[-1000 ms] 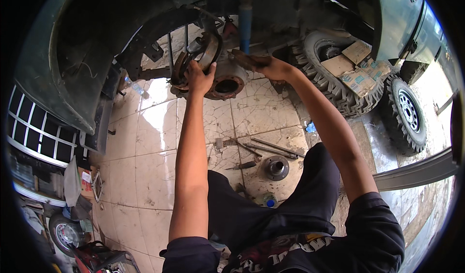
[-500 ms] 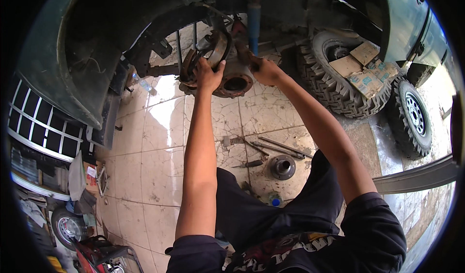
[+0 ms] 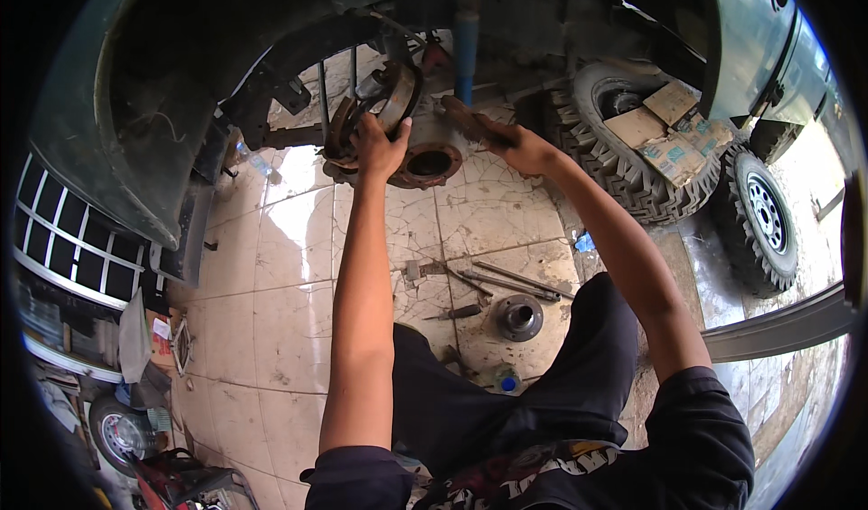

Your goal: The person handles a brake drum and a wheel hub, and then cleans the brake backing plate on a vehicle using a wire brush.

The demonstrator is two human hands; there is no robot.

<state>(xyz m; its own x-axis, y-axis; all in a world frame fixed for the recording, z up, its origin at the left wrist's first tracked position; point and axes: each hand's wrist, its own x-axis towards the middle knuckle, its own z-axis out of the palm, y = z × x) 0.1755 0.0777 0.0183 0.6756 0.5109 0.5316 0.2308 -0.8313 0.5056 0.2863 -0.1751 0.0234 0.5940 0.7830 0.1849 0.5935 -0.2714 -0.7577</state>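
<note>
Under the wheel arch of a greenish vehicle, my left hand (image 3: 382,153) is closed on a rusty, curved brake shoe (image 3: 399,103), thumb along its near end. The brake shoe is at the end of the axle, just left of a round metal housing (image 3: 429,162) with a dark opening. My right hand (image 3: 532,153) is to the right of that housing, fingers wrapped round a brown, elongated rusty piece (image 3: 466,119). That piece points up and left, apart from the brake shoe; its exact kind is unclear. A blue shock absorber (image 3: 466,53) stands behind.
On the tiled floor before me lie a round flanged hub (image 3: 519,317), a screwdriver (image 3: 457,312), long metal bars (image 3: 520,281) and a blue-capped bottle (image 3: 507,382). A big knobbly tyre (image 3: 601,162) bearing cardboard (image 3: 674,139) lies at the right. A front grille (image 3: 77,239) is at left.
My right hand has drawn back to the right and slightly down with the brown piece, away from the brake shoe. My left hand keeps its hold. The whole view has shifted slightly.
</note>
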